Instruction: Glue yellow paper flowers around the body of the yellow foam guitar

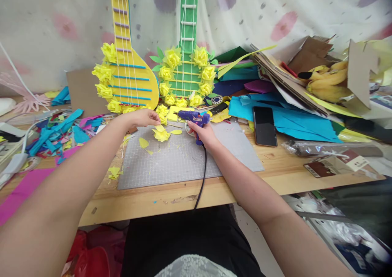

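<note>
My right hand (200,132) is wrapped round a blue glue gun (192,117), its nozzle pointing left and its black cord hanging over the table's front edge. Just left of the nozzle, my left hand (149,117) has its fingers pinched together; whatever lies between the fingertips is too small to make out. Below it a yellow paper flower (161,134) lies on the grey cutting mat (183,162), with loose yellow petals (143,142) beside it. Behind stand a yellow instrument shape (134,79) and a green one (185,74), both edged with yellow flowers.
Colored paper scraps (73,130) cover the table's left side. To the right are a black phone (265,126), blue paper (294,119), piled cardboard (315,52) and a plastic-wrapped roll (330,148). The wooden table's front edge (171,205) runs before my body.
</note>
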{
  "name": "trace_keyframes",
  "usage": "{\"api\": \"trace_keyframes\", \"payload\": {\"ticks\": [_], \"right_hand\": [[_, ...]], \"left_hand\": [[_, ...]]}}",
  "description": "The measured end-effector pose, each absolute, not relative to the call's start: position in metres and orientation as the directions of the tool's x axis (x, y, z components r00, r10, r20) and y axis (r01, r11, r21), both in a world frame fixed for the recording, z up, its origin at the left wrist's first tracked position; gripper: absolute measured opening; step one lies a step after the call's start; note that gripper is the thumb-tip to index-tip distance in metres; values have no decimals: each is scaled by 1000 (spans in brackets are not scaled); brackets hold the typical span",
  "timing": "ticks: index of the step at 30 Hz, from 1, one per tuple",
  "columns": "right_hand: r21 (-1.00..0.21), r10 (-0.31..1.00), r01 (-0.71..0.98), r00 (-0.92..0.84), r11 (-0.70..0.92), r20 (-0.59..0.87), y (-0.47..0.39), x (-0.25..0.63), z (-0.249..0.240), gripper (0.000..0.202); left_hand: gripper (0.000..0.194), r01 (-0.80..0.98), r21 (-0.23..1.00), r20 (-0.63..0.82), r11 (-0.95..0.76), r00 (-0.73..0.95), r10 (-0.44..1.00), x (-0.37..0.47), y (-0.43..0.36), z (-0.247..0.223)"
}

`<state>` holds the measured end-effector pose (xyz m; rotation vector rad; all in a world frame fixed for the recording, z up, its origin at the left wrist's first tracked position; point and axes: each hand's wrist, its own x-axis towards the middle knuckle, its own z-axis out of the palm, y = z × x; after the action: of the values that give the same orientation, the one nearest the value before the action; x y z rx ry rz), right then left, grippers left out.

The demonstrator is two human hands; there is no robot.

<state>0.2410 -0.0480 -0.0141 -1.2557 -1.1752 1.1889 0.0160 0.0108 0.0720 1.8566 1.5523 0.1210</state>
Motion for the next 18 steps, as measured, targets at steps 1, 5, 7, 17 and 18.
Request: {"api": "trace_keyframes", "payload": {"ticks": [1,5,7,17,18], "right_hand": [[-1000,999,13,46,-27,-26,-48,241,-13,40],[-999,998,25,48,-37,-35,-50,240,-11,39],[-999,998,29,43,-38,-37,-50,240,-11,39],[-999,998,23,50,-32,-31,-50,240,-8,38],[-999,998,21,49,-35,-34,-51,240,-7,38]], "left_hand": [[15,829,558,-362,-41,288,886,16,12,71],[15,842,534,-374,-79,319,871,15,16,66],[16,852,515,-356,-93,311,881,14,17,63],[24,867,483,-318,-119,301,899,14,14,59],[25,873,476,-319,-108,286,904,14,13,60]]}}
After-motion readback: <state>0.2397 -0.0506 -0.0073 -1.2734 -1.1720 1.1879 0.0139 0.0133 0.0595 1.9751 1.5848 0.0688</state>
